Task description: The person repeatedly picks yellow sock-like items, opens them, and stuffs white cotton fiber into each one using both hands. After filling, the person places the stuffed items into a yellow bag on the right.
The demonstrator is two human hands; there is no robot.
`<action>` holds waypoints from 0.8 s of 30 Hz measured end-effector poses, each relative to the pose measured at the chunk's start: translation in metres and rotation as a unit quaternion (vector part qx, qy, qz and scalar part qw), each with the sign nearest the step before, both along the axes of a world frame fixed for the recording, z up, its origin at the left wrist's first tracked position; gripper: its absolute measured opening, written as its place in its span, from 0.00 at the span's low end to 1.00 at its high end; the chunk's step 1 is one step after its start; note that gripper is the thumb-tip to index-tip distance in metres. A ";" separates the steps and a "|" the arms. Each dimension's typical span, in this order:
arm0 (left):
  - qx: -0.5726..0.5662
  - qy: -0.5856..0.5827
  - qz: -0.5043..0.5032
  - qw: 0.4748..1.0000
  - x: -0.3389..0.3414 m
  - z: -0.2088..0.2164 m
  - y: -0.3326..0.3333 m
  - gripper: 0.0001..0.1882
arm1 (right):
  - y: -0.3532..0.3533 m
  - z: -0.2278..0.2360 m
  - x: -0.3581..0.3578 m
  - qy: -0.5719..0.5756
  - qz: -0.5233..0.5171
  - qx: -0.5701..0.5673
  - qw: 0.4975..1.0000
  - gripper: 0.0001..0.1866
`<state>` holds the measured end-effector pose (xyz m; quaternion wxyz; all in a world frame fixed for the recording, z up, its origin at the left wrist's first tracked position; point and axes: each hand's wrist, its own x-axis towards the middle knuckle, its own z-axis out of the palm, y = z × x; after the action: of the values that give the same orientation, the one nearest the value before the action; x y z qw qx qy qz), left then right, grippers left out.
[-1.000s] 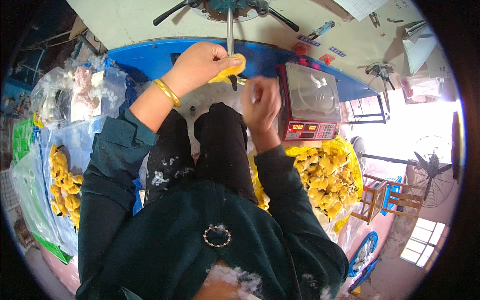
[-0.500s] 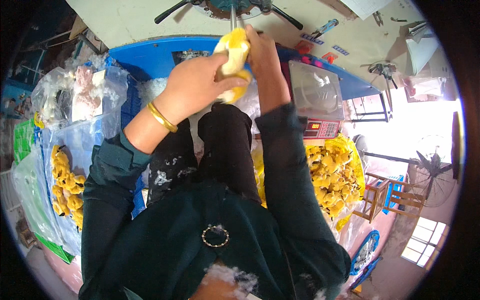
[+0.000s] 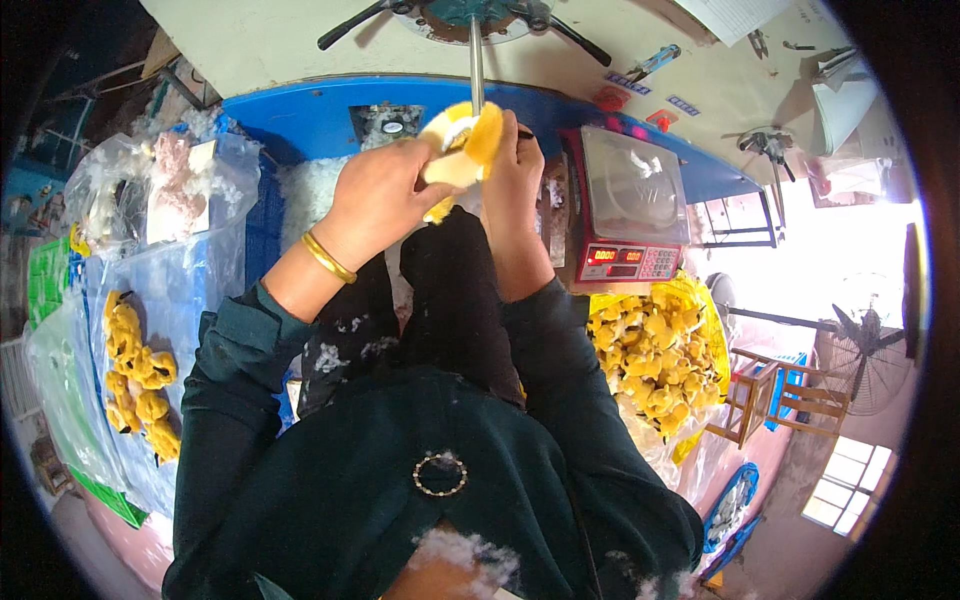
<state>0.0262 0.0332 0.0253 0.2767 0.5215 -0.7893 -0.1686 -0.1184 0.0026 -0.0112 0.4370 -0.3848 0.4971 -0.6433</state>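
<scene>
A yellow and cream plush toy, limp-looking, is in front of me, just below the end of a thin metal tube that comes down from a machine head at the top. My left hand, with a gold bangle at the wrist, pinches the toy's left side between thumb and fingers. Against its right edge, my right hand is closed on the toy, its fingertips partly hidden. Something small and dark shows beside those fingers, too small to name.
A red-framed digital scale stands to the right, above a yellow bag of plush pieces. At left, several yellow plush toys lie on plastic sheeting near a clear bag. A blue tabletop edge and black-handled levers are ahead.
Both hands have drawn the plush toy down, away from the machine, so more of the metal tube shows. The right forearm has moved left and down, uncovering more of the scale.
</scene>
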 end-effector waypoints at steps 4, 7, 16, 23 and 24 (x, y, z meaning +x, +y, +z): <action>-0.048 -0.015 0.008 0.999 0.000 -0.008 0.010 0.16 | 0.030 -0.006 0.004 0.093 0.026 0.017 0.995 0.19; -0.080 0.035 -0.021 0.996 0.000 -0.007 0.023 0.17 | 0.058 0.008 0.016 0.207 0.011 0.002 0.978 0.21; 0.376 0.369 0.019 0.850 -0.010 -0.005 -0.010 0.26 | -0.052 0.016 -0.018 -0.176 0.271 0.147 0.935 0.15; 0.194 0.153 -0.007 0.969 -0.029 -0.027 -0.009 0.17 | -0.048 -0.013 -0.029 -0.113 0.319 0.097 0.936 0.17; 0.086 0.065 0.013 0.994 -0.033 -0.031 -0.009 0.14 | -0.052 -0.015 -0.028 -0.085 0.327 0.058 0.939 0.17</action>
<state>-0.0070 0.0238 -0.0057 0.2834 0.5417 -0.7453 -0.2661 -0.1463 -0.0494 -0.0265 0.6858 -0.4439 0.3409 -0.4651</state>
